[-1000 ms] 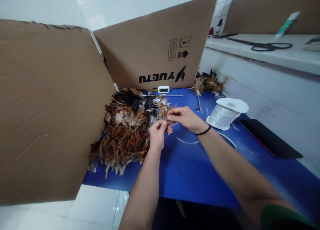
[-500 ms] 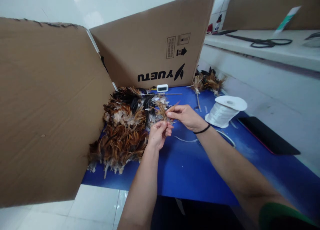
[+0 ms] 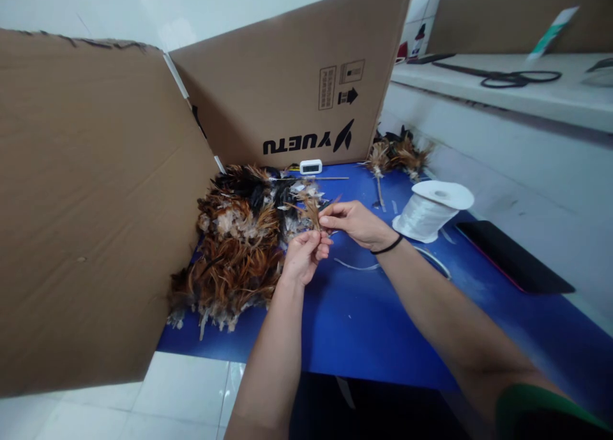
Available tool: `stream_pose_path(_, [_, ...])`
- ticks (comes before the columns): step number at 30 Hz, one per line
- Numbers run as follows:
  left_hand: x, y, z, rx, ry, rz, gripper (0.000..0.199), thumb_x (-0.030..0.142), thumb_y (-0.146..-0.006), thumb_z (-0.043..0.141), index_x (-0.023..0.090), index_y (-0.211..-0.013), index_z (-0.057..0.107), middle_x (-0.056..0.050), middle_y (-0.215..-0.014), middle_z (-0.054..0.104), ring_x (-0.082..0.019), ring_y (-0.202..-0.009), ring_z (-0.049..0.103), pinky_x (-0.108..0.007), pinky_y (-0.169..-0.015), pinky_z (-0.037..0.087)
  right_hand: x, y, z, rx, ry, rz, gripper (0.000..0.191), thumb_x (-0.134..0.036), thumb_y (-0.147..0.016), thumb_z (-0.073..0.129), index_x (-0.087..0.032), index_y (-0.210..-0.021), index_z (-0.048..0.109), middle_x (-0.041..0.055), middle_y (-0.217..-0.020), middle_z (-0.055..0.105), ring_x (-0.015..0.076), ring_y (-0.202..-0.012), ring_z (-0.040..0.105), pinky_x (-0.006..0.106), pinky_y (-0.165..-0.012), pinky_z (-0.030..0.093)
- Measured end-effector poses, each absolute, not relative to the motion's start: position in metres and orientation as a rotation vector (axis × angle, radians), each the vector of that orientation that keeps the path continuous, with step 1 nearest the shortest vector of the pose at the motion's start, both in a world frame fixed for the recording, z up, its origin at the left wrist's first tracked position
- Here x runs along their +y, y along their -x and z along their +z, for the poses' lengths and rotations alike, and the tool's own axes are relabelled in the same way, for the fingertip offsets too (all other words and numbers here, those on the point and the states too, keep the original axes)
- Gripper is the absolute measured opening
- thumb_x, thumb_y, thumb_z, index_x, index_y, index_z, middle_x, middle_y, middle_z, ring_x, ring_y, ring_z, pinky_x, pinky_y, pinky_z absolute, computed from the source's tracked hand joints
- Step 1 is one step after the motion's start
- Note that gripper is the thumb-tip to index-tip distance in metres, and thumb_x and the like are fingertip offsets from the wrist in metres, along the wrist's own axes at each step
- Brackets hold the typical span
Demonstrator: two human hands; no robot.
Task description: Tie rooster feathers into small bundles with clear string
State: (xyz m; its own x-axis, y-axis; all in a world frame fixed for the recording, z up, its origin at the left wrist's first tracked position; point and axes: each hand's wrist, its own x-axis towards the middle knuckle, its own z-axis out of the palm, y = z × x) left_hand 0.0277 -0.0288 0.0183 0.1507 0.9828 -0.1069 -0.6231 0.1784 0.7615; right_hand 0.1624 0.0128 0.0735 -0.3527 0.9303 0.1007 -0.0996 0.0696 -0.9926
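Observation:
Over the blue table point(image 3: 345, 318), my left hand point(image 3: 305, 251) is closed in a pinch on the lower end of a small bunch of light-brown feathers point(image 3: 312, 211). My right hand point(image 3: 354, 224), a black band at its wrist, pinches at the right side of the same bunch, fingertips close above the left ones. The exact grip points are partly hidden by the fingers. Left of the hands lies a large heap of brown and black feathers point(image 3: 234, 261) with pale fluffy bases. A white ribbon spool point(image 3: 426, 213) stands right of my right hand, and a pale strip point(image 3: 354, 266) lies below it.
Cardboard panels point(image 3: 96, 204) stand along the left and back. A small white digital display point(image 3: 311, 166) sits by the back panel. More feathers point(image 3: 402, 154) lie at the back right. A black phone-like slab point(image 3: 514, 256) rests at right; scissors point(image 3: 507, 76) lie on the ledge.
Both hands stay almost in place, still at the feather bunch. My right fingertips have shifted very slightly, and the view has tilted a little.

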Motion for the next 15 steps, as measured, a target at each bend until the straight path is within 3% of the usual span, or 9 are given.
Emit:
stream_pose_path(8, [-0.0298, -0.0279, 0.0192, 0.718, -0.661, 1.248, 0.033, 0.036, -0.064, 0.081, 0.009, -0.074, 0.065, -0.003, -0.062, 0.065, -0.002, -0.044, 0.052, -0.012, -0.043, 0.042, 0.0164, -0.1654, 0.0699, -1.498, 0.906, 1.44, 0.032, -0.038, -0.052, 0.083, -0.014, -0.069, 0.07, -0.001, -0.064, 0.065, 0.0086, -0.058, 0.055, 0.025, -0.06, 0.047])
stream_pose_path(15, [-0.0294, -0.0269, 0.0175, 0.727, -0.713, 1.234, 0.036, 0.038, -0.06, 0.082, 0.01, -0.072, 0.064, -0.003, -0.062, 0.065, -0.003, -0.044, 0.052, -0.014, -0.043, 0.042, 0.0194, -0.1717, 0.0679, -1.733, 0.876, 1.313, 0.028, -0.042, -0.064, 0.075, -0.015, -0.073, 0.071, -0.0001, -0.068, 0.066, 0.0099, -0.062, 0.056, 0.025, -0.063, 0.046])
